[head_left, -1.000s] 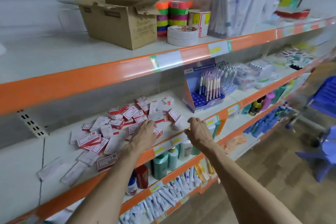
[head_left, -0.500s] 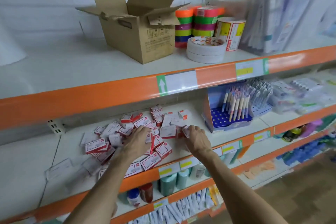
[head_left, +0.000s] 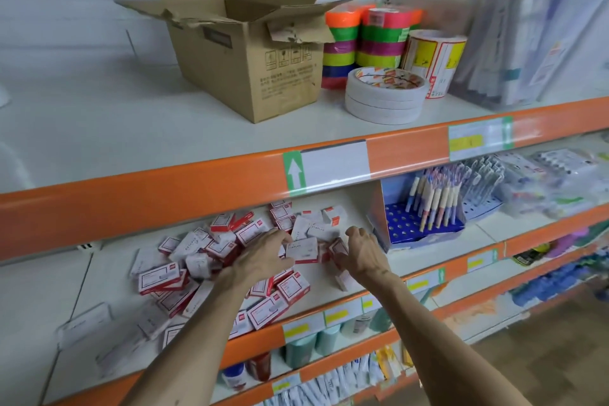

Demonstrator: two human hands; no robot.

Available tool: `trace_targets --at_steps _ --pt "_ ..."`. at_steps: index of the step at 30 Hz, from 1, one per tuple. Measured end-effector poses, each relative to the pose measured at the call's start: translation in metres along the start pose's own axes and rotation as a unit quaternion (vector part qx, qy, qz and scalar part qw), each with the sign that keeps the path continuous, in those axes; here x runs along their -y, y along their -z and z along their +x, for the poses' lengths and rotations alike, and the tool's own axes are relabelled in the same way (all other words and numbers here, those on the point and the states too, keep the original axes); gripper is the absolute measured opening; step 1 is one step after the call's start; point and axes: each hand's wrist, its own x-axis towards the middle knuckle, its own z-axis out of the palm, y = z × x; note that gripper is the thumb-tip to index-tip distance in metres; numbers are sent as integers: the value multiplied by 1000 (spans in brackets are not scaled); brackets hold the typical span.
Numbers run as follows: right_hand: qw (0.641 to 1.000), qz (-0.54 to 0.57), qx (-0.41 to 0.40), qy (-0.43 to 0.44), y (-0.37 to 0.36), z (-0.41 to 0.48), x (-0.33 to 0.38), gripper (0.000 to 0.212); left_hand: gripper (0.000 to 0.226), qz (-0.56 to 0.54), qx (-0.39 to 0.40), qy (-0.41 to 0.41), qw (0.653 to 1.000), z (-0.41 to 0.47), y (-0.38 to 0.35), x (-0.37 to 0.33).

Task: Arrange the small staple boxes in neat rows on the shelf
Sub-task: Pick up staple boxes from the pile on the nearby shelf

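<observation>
Several small red-and-white staple boxes (head_left: 159, 278) lie in a loose, jumbled pile on the middle shelf (head_left: 342, 315). Both my hands are in the right part of the pile. My left hand (head_left: 263, 257) holds the left end of a white staple box (head_left: 303, 250) between thumb and fingers. Just to its right, my right hand (head_left: 364, 252) curls its fingers over a red-edged staple box (head_left: 338, 248). More boxes lie flat near the shelf's front edge (head_left: 267, 311) and off to the left (head_left: 84, 323).
A blue pen display stand (head_left: 425, 208) sits right of the pile. On the upper shelf are an open cardboard carton (head_left: 250, 53), coloured tape rolls (head_left: 365, 39), white tape rolls (head_left: 385, 95) and packaged stationery. Bottles and tubes fill the lower shelves.
The view has moved closer to the shelf. Both hands reached deeper into the pile and came nearer each other, closing on boxes at its right side.
</observation>
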Motion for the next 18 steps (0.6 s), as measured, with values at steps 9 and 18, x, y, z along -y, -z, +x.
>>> trace_targets --at_steps 9,18 --pt "997 50 49 21 0 6 -16 41 52 25 2 8 1000 11 -6 -16" --pt "996 46 67 21 -10 10 -18 40 47 84 -13 26 996 16 -14 -21"
